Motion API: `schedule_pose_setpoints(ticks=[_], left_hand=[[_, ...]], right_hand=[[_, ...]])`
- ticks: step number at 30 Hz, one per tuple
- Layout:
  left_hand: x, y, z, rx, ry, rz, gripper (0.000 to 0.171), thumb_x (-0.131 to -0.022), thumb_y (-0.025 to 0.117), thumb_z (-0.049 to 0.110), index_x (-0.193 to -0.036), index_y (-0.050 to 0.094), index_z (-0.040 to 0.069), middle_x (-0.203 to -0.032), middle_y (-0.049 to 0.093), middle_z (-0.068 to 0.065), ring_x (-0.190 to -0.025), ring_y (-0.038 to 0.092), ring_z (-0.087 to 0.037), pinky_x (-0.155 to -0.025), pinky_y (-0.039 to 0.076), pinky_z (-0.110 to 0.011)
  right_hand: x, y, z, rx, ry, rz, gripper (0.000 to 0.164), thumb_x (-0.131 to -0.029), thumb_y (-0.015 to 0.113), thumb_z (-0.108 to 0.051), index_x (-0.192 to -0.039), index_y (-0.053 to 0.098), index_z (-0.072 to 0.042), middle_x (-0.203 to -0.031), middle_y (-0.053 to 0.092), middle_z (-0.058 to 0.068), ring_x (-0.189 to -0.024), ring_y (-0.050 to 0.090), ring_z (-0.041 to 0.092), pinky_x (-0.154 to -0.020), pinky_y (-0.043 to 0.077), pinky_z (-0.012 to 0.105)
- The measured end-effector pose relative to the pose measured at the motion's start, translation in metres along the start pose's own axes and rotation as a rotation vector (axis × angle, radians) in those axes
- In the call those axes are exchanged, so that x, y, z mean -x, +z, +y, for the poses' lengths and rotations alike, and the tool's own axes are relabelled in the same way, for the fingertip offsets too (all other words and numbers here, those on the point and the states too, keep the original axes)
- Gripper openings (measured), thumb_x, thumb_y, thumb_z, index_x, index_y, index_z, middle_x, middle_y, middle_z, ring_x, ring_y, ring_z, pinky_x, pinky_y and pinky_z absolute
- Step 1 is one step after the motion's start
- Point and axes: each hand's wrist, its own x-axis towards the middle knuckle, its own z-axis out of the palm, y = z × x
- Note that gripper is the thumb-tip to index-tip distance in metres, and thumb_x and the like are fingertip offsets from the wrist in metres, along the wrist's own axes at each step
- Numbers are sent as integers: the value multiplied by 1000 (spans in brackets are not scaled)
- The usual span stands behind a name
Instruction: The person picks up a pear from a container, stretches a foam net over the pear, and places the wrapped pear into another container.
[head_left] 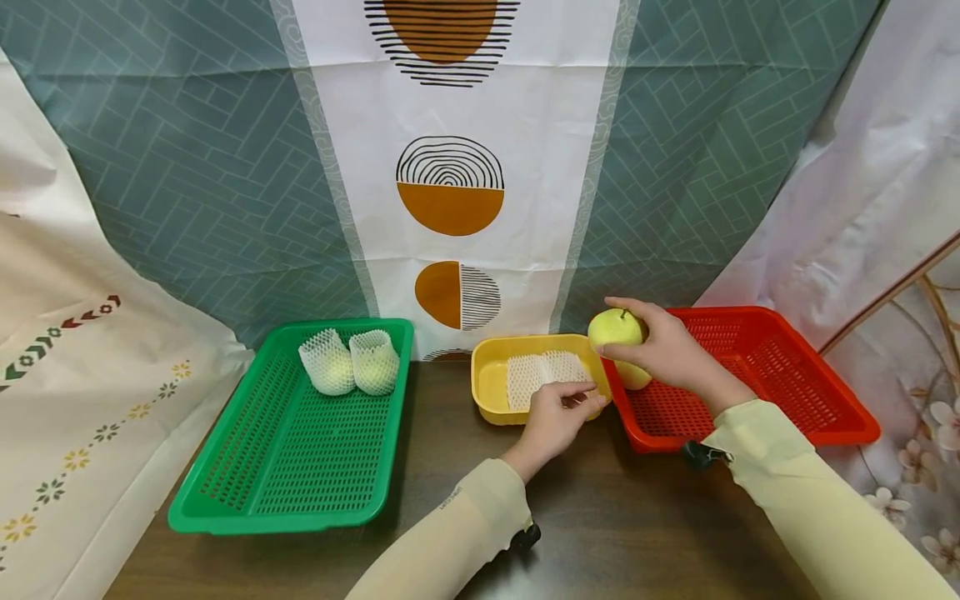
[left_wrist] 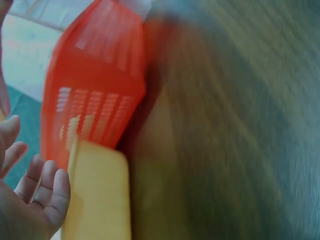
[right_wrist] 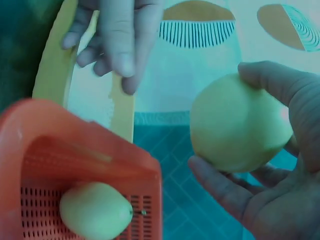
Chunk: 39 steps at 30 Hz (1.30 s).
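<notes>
My right hand [head_left: 667, 346] grips a yellow-green pear [head_left: 613, 330] between thumb and fingers, stem upward, above the left rim of the red basket [head_left: 637, 433]. Below it, a second pear [right_wrist: 95, 211] lies inside that basket. My left hand [head_left: 558, 417] hovers at the front right of the small yellow basket [head_left: 491, 412], its fingers loosely bent with nothing between them. White foam net sleeves [head_left: 527, 379] lie flat in the yellow basket, partly covered by the left hand in the head view.
At the left stands a green basket [head_left: 315, 475] with two pears in foam nets [head_left: 375, 363] at its back. All three baskets rest on a dark wooden table [head_left: 592, 517]. A patterned cloth [head_left: 517, 208] hangs behind them.
</notes>
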Motion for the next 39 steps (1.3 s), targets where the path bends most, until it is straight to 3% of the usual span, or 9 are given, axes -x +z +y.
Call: schedule_pose_setpoints(ticks=[10,14,20,23,27,31,34,39], left_hand=[[0,-54,4,-44,-40,123,33,-82,71,33,-110,70,15,-87,68,2,-79,61,-10,-71,52,-22],[2,-77,5,-61,-66,180,37,-81,71,33,-112,69,13,-88,68,2,-82,63,-11,-75,53,-24],[10,-104,5,-57,-116,242,39,-81,72,32,-117,66,19,-97,70,-1,-88,65,-15,-79,55,-27],[15,-114,6,-60,-141,190,46,-80,74,30,-123,61,21,-105,68,-2,-95,65,-18,-80,55,-29],[23,-122,10,-83,-143,15,61,-75,78,27,-130,54,24,-116,62,-2,-104,62,-20,-82,55,-33],[29,-124,19,-67,-120,-129,75,-70,82,26,-137,47,21,-125,58,-6,-111,59,-24,-90,51,-42],[30,-124,21,-61,-108,-179,84,-68,84,26,-140,43,18,-131,55,-10,-114,58,-27,-92,50,-44],[30,-126,16,-90,-84,-202,86,-65,86,26,-140,44,18,-131,55,-8,-111,60,-24,-88,53,-39]], right_hand=[[6,20,-17,-48,-15,-16,88,-68,77,-53,-136,39,-15,-123,52,7,-97,57,28,-69,57,35],[8,29,-21,-47,-42,-15,88,-66,75,-59,-135,43,-15,-122,55,4,-94,59,25,-70,56,31],[12,49,-22,-69,-53,-49,85,-63,74,-64,-132,48,-23,-115,57,-2,-95,57,24,-68,53,29],[14,62,-20,-93,-71,-60,83,-63,74,-64,-131,50,-25,-113,59,-4,-97,56,23,-69,52,30],[17,79,-14,-135,-97,-78,80,-62,75,-62,-129,52,-25,-113,60,-5,-93,57,22,-70,51,32],[19,91,-10,-163,-105,-109,78,-61,78,-59,-128,53,-27,-114,59,-6,-93,57,21,-69,53,32],[19,97,-12,-196,-116,-138,77,-61,79,-57,-127,53,-26,-115,58,-7,-96,57,21,-69,54,29],[18,104,-15,-243,-125,-168,74,-61,81,-53,-125,56,-24,-114,59,-9,-98,57,21,-68,55,28]])
